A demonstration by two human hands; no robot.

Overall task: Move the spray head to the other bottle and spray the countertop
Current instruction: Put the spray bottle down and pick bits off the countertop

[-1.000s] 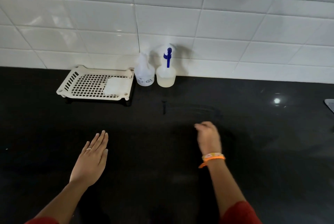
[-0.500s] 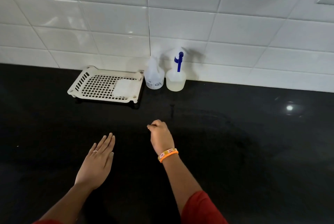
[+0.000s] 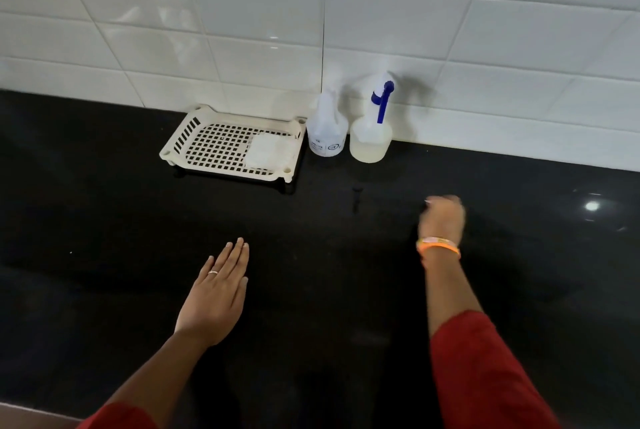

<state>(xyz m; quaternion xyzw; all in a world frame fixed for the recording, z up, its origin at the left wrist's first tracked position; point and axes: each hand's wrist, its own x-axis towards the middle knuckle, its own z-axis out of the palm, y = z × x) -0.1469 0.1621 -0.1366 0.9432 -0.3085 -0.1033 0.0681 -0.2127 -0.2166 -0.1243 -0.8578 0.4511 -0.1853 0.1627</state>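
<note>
Two clear bottles stand against the tiled wall at the back of the black countertop (image 3: pixel 519 272). The left bottle (image 3: pixel 327 132) has a printed label and a bare narrow neck. The right bottle (image 3: pixel 370 143) holds pale liquid and carries the white spray head (image 3: pixel 382 99) with a blue trigger. My left hand (image 3: pixel 218 293) lies flat on the counter with its fingers straight and holds nothing. My right hand (image 3: pixel 443 217), blurred by motion, hovers low over the counter in front of the bottles with its fingers curled in; I see nothing in it.
A cream perforated tray (image 3: pixel 204 148) sits left of the bottles with a folded white cloth (image 3: pixel 270 151) in its right end. White wall tiles (image 3: pixel 485 30) close off the back. A light reflection (image 3: pixel 592 206) shines on the counter at right.
My right hand swept left across the counter, then back to the right. My left hand stayed flat in place. The view shifted slightly.
</note>
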